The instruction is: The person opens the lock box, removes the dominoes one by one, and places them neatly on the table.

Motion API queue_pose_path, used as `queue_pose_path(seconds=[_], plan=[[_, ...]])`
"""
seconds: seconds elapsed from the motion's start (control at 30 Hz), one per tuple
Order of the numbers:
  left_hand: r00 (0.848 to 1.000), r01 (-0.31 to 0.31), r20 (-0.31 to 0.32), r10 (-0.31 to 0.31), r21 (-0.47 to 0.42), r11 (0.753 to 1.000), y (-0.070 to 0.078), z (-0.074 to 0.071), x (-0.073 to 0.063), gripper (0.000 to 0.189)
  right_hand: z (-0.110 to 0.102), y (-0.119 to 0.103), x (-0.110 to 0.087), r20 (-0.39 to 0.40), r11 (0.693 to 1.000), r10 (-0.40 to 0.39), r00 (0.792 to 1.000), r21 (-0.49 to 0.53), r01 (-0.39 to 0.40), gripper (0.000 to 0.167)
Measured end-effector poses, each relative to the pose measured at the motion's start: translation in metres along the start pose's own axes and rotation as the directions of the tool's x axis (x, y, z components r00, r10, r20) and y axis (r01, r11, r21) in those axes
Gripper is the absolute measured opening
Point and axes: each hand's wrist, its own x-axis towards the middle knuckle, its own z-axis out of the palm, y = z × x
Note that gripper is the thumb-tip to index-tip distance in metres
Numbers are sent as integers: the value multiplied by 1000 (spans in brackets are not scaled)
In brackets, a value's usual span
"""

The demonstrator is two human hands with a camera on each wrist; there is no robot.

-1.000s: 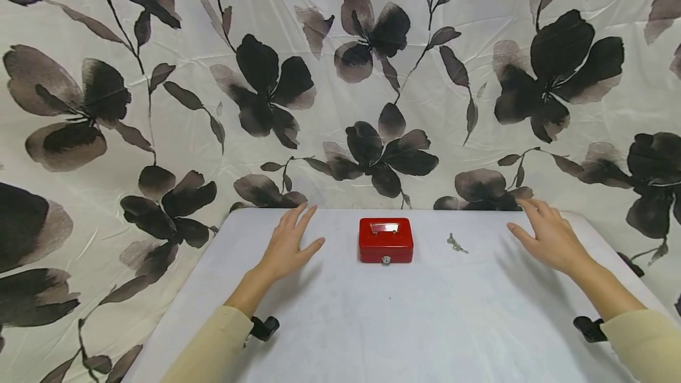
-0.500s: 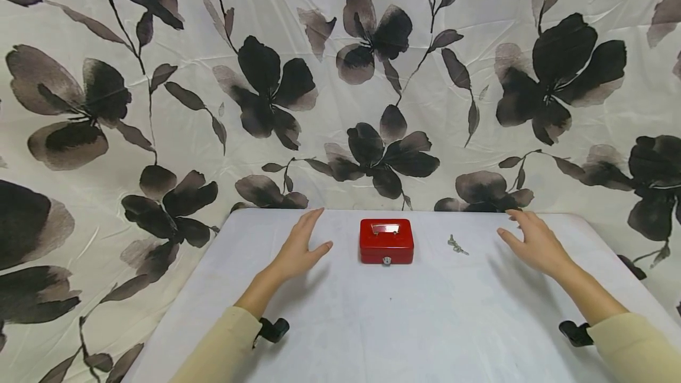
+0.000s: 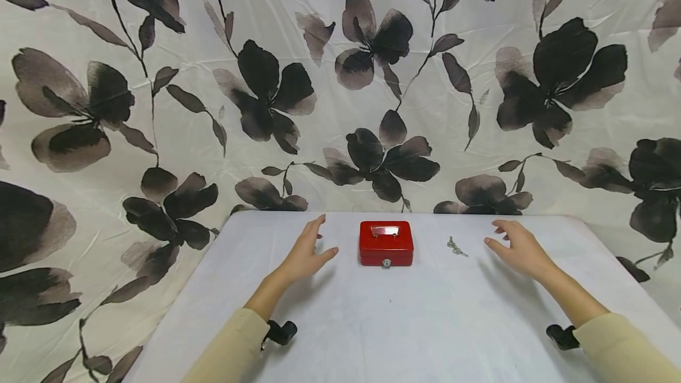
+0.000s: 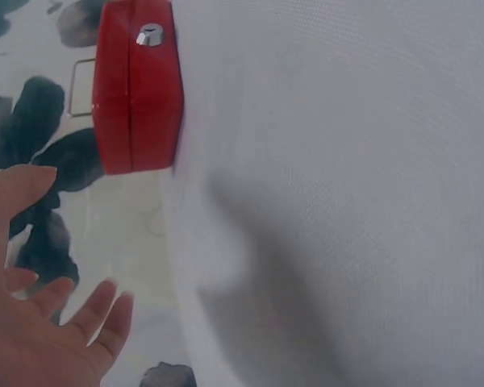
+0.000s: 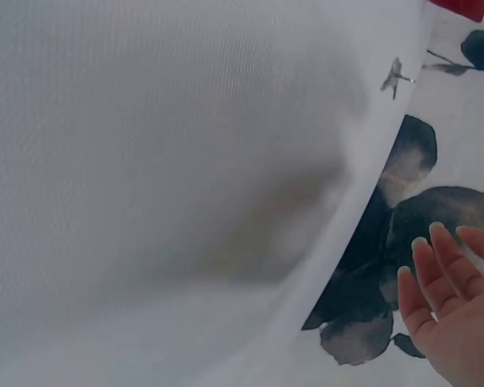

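Note:
A small red cash box (image 3: 386, 243) with its lid down stands on the white table, its silver lock (image 3: 386, 263) facing me and a folding handle on top. To its right lies a little bunch of silver keys (image 3: 456, 246). My left hand (image 3: 305, 256) hovers left of the cash box, holding nothing, thumb apart from the relaxed fingers. On the other side my right hand (image 3: 521, 249) hangs in the air to the right of the keys, also holding nothing. The left wrist view shows the cash box's lock side (image 4: 150, 35) beyond the thumb.
The table (image 3: 404, 330) has a white cover and ends at a far edge just behind the cash box. Behind it hangs a white cloth with dark flowers (image 3: 367, 34). Each wrist wears a black camera band (image 3: 282, 332).
Both hands have drifted inward, the left one rightward toward the cash box and the right one leftward toward the keys. The cash box and keys stay where they were.

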Motion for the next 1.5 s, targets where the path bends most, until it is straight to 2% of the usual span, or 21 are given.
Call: queue_pose_path(seconds=[0.2,0.4,0.67,1.0,1.5], plan=[[999,53,6,-53,-64,997,-1,7,1,86,7,0,2,5,999,-32,999,12,32,51],[997,74,17,-73,-95,993,-5,13,2,87,14,0,4,25,999,-29,999,18,28,50],[997,74,39,-69,-123,990,0,16,3,86,20,-3,6,48,999,-18,999,37,16,51],[991,103,97,-93,-105,989,-1,22,8,86,26,-6,10,79,998,5,997,59,-10,49],[985,101,153,-82,-115,988,3,32,9,81,34,-15,13,146,996,43,988,67,-53,45]])
